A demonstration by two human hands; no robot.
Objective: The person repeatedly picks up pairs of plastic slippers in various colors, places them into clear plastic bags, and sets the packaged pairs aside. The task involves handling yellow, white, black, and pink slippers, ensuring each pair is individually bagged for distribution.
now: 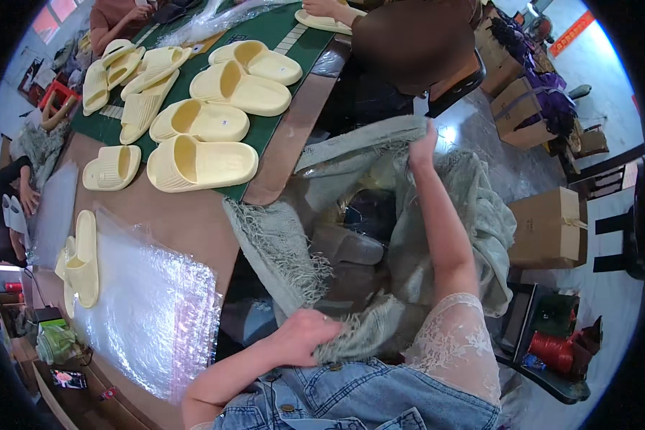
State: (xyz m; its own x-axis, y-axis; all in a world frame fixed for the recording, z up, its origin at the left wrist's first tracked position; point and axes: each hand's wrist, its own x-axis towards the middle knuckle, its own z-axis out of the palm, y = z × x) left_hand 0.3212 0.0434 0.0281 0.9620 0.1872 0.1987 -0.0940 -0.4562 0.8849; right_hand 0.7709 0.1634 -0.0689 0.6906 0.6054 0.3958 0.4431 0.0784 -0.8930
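Left hand [301,337]: clamped on the near fringed rim of a grey-green cloth [269,247] | right hand [423,147]: gripped its far rim, hands well apart | cloth: spread open beside the bench [190,222] (a greyish slipper [355,249] showed within the opening) | bench: carried pale-yellow slippers [226,168], clear plastic bags [140,301]
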